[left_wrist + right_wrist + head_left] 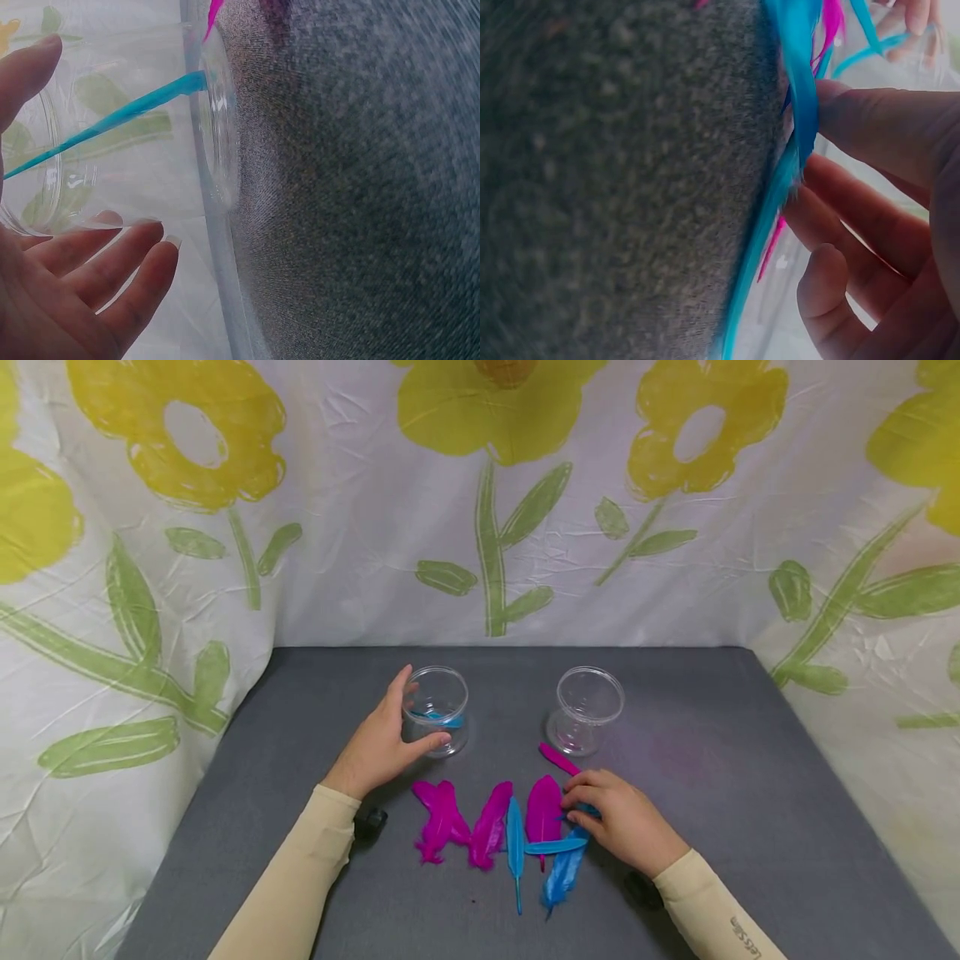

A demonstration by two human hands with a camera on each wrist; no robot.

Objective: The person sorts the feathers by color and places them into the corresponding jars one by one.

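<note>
My left hand (pixel 375 747) holds a clear plastic jar (pixel 461 703), thumb in front and fingers around the far side. A blue feather (pixel 124 116) leans inside that jar. At the right of the feather pile, my right hand (pixel 622 814) is low over the table. Its thumb and fingertips pinch a blue feather (pixel 804 97) lying among others. Left of that hand, a narrow blue feather (pixel 515 839) lies lengthwise, and another blue feather (pixel 555 847) crosses a magenta feather (pixel 543 806). A broader blue feather (pixel 564 877) lies below them.
A second clear jar (pixel 617 706) stands at the back right, with a magenta feather (pixel 558 759) in front of it. More magenta feathers (pixel 442 818) lie left of centre on the grey table (pixel 712 718). A flowered cloth (pixel 360 543) hangs behind and at both sides.
</note>
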